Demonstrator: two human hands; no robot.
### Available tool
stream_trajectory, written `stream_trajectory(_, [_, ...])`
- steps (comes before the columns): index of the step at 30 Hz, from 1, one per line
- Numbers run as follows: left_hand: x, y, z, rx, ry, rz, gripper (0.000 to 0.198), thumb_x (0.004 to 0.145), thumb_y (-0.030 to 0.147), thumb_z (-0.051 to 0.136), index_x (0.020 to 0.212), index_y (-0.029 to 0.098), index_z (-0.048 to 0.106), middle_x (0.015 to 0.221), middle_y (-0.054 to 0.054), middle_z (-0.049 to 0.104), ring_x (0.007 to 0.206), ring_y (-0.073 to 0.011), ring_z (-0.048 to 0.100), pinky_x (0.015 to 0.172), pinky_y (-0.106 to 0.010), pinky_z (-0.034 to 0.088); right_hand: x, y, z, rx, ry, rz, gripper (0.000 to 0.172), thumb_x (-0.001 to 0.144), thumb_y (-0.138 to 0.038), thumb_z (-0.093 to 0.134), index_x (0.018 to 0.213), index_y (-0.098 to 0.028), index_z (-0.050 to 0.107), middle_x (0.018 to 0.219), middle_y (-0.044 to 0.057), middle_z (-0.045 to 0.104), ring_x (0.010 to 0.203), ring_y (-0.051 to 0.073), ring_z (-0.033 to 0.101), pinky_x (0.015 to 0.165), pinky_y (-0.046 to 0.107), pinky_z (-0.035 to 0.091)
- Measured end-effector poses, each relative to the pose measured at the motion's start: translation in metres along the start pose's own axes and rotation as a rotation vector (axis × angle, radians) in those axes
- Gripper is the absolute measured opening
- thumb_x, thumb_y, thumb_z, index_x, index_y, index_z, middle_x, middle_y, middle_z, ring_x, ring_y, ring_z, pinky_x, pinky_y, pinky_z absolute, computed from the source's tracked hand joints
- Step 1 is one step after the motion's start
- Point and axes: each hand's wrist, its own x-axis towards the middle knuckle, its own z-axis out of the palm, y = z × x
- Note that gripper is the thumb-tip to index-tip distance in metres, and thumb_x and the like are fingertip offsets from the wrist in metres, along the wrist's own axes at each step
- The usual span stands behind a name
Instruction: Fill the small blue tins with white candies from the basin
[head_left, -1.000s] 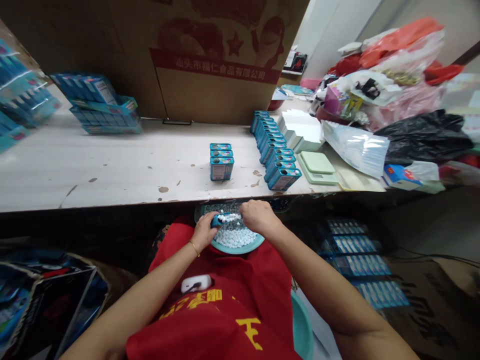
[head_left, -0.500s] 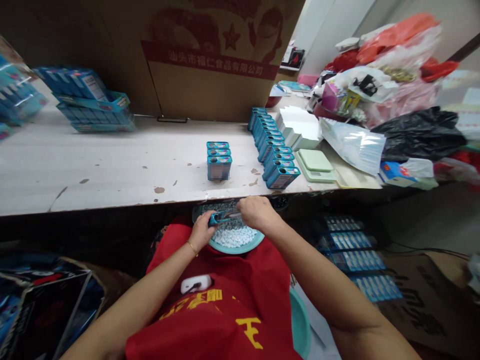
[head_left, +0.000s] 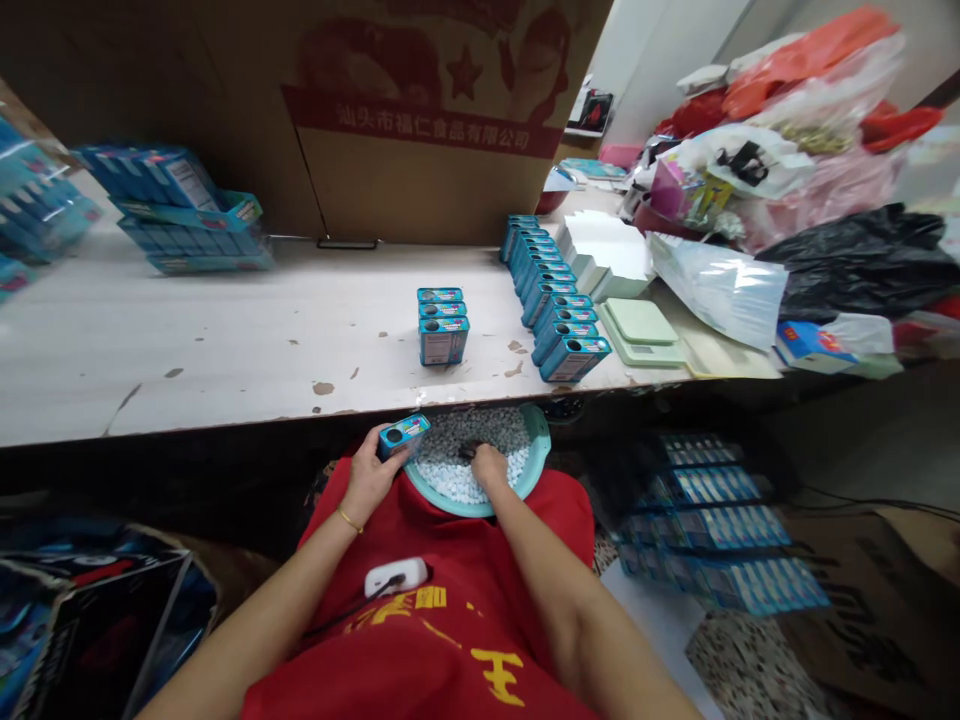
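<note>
My left hand is closed around a small blue box, held upright at the left rim of a turquoise bowl. A dark round spot, apparently an opening, shows on the box's top. Small white and pale blue candies fill the bowl, which sits on my lap. Down in the candies, my right hand grips a small scoop, mostly buried and hard to make out. Three matching boxes stand in a short row on the table just beyond.
A longer row of blue boxes runs along the white table, beside stacked white cards and a green scale. A large carton stands behind. Packed boxes are stacked low at right.
My right hand has moved down from the box's top into the candies with the scoop. My left hand has shifted left, bringing the box more upright.
</note>
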Motion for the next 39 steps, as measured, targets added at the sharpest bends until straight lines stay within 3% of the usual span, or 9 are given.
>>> stream_trajectory(3, [-0.003, 0.000, -0.001, -0.039, 0.006, -0.027, 0.043, 0.067, 0.035, 0.058, 0.106, 0.017, 0.049, 0.096, -0.003, 0.060, 0.086, -0.0152, 0.057, 0.081, -0.027, 0.044, 0.012, 0.001, 0.008, 0.167, 0.037, -0.035, 0.038, 0.078, -0.008, 0.036, 0.108, -0.015, 0.059, 0.101, 0.011, 0.064, 0.095, 0.017, 0.057, 0.076, 0.022, 0.040])
stream_trajectory(8, [-0.003, -0.006, -0.002, -0.060, 0.019, -0.006, 0.044, 0.066, 0.036, 0.060, 0.105, 0.017, 0.050, 0.095, -0.003, 0.060, 0.086, -0.0169, 0.056, 0.082, -0.030, 0.043, 0.014, 0.025, 0.006, 0.388, 0.068, -0.147, 0.032, 0.076, -0.012, 0.038, 0.095, -0.014, 0.064, 0.088, 0.005, 0.067, 0.080, 0.013, 0.058, 0.068, 0.019, 0.041])
stream_trajectory(11, [-0.001, -0.009, -0.001, -0.051, 0.012, 0.015, 0.043, 0.067, 0.035, 0.059, 0.105, 0.016, 0.050, 0.095, -0.004, 0.060, 0.085, -0.0172, 0.056, 0.080, -0.031, 0.044, 0.003, 0.041, -0.009, 0.476, 0.086, -0.187, 0.033, 0.074, -0.013, 0.039, 0.095, -0.014, 0.064, 0.078, 0.003, 0.066, 0.067, 0.012, 0.056, 0.062, 0.020, 0.041])
stream_trajectory(16, [0.002, -0.008, 0.010, 0.052, -0.054, 0.085, 0.039, 0.069, 0.028, 0.057, 0.106, 0.017, 0.049, 0.096, -0.004, 0.059, 0.088, -0.0168, 0.055, 0.081, -0.030, 0.043, -0.025, 0.055, -0.058, 0.644, 0.101, -0.324, 0.031, 0.070, -0.017, 0.042, 0.086, -0.014, 0.067, 0.062, 0.001, 0.061, 0.055, 0.011, 0.050, 0.054, 0.022, 0.038])
stream_trajectory(20, [0.005, -0.007, 0.021, 0.207, -0.123, 0.187, 0.038, 0.068, 0.019, 0.055, 0.106, 0.018, 0.050, 0.101, -0.006, 0.059, 0.093, -0.0184, 0.054, 0.086, -0.032, 0.041, -0.043, 0.042, -0.097, 0.445, 0.084, -0.411, 0.033, 0.072, -0.019, 0.041, 0.091, -0.019, 0.068, 0.065, 0.001, 0.063, 0.061, 0.013, 0.053, 0.058, 0.022, 0.038])
stream_trajectory(27, [0.006, -0.008, 0.029, 0.384, -0.158, 0.238, 0.043, 0.067, 0.017, 0.054, 0.110, 0.018, 0.050, 0.106, -0.007, 0.057, 0.097, -0.0213, 0.052, 0.088, -0.036, 0.040, -0.063, -0.001, -0.142, -0.139, 0.075, -0.343, 0.039, 0.071, -0.015, 0.039, 0.093, -0.031, 0.066, 0.093, 0.001, 0.066, 0.090, 0.017, 0.057, 0.073, 0.025, 0.038])
stream_trajectory(34, [0.007, -0.008, 0.032, 0.393, -0.153, 0.246, 0.043, 0.068, 0.017, 0.054, 0.111, 0.016, 0.050, 0.107, -0.009, 0.057, 0.098, -0.0220, 0.052, 0.088, -0.036, 0.040, -0.073, -0.040, -0.164, -0.348, 0.072, -0.344, 0.035, 0.075, -0.019, 0.039, 0.100, -0.022, 0.063, 0.096, 0.012, 0.064, 0.089, 0.023, 0.058, 0.074, 0.033, 0.041])
stream_trajectory(36, [0.007, -0.009, 0.031, 0.363, -0.146, 0.241, 0.042, 0.067, 0.017, 0.054, 0.109, 0.017, 0.051, 0.107, -0.008, 0.058, 0.097, -0.0214, 0.052, 0.088, -0.035, 0.040, -0.074, -0.038, -0.167, -0.364, 0.087, -0.355, 0.035, 0.075, -0.018, 0.039, 0.100, -0.022, 0.063, 0.095, 0.012, 0.064, 0.088, 0.023, 0.058, 0.074, 0.034, 0.041])
stream_trajectory(39, [0.006, -0.009, 0.026, 0.270, -0.132, 0.190, 0.040, 0.068, 0.021, 0.056, 0.107, 0.018, 0.051, 0.102, -0.006, 0.059, 0.093, -0.0192, 0.054, 0.085, -0.033, 0.041, -0.070, -0.011, -0.161, -0.310, 0.116, -0.352, 0.037, 0.076, -0.018, 0.036, 0.101, -0.028, 0.062, 0.094, 0.007, 0.064, 0.089, 0.021, 0.058, 0.074, 0.032, 0.040])
